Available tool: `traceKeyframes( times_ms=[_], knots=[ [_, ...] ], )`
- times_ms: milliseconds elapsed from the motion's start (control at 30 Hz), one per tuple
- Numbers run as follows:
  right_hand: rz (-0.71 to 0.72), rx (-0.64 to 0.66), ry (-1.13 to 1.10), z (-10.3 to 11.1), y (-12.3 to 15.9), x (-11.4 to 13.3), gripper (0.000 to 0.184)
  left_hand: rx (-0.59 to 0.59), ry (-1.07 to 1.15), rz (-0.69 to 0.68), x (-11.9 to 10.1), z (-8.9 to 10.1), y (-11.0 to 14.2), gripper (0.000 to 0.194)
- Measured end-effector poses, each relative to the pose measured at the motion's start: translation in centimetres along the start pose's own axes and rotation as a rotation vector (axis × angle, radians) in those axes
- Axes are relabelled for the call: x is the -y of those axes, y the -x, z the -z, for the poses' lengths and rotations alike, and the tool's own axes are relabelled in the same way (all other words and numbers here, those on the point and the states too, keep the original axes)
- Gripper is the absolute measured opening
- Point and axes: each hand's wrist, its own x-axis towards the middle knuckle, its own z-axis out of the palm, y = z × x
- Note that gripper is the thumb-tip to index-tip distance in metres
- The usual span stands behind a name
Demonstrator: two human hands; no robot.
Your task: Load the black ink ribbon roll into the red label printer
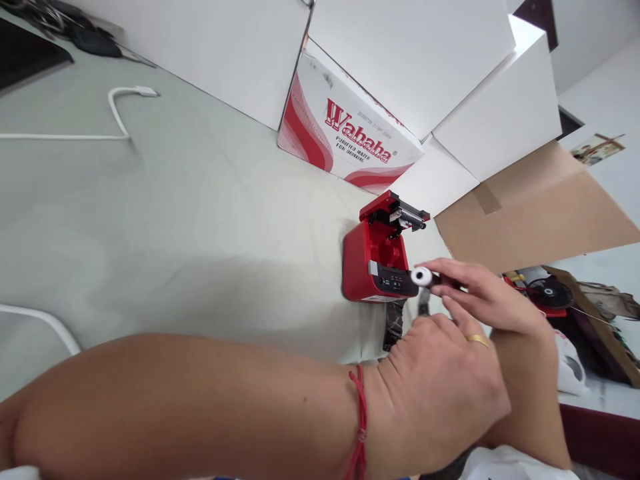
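A small white paper roll (421, 276) with a dark hole in its core is pinched in the fingers of my right hand (480, 293). Just left of it stands a red printer (357, 263), its lid (380, 205) raised and its inner bay showing. My left hand (440, 393), with a gold ring and a red string bracelet, is closed right below the roll. A blurred grey strip (424, 303) shows between the two hands. What my left fingers grip is hidden. Crumpled dark wrapping (394, 327) lies below the printer, beside my left hand.
Behind the printer stand a Wahaha water carton (350, 127) and several white boxes (410, 53). A brown cardboard flap (540, 207) is to the right. White cables (65, 137) lie on the pale tabletop (175, 200) at left, with scissors (95, 40) at the far corner.
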Motion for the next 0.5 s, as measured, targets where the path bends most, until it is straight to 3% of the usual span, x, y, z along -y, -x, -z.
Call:
traceKeyframes(
  times_ms=[100, 267, 333, 500],
  knots=[
    [-0.008, -0.045, 0.016, -2.2, -4.1, 0.2, 0.041, -0.042, -0.017, 0.026, 0.0, 0.6, -0.1, 0.046],
    [-0.044, 0.040, 0.209, -3.4, -8.5, -0.2, 0.037, 0.351, -0.067, 0.203, 1.0, -0.5, -0.9, 0.050],
    [-0.059, 0.082, 0.279, -3.4, -9.3, -0.1, 0.040, 0.436, -0.059, 0.243, 1.5, -1.3, -1.2, 0.047],
    [-0.074, 0.180, 0.383, -3.4, -11.0, 0.2, 0.040, 0.427, 0.004, 0.199, 2.1, -1.8, -1.6, 0.047]
  ],
)
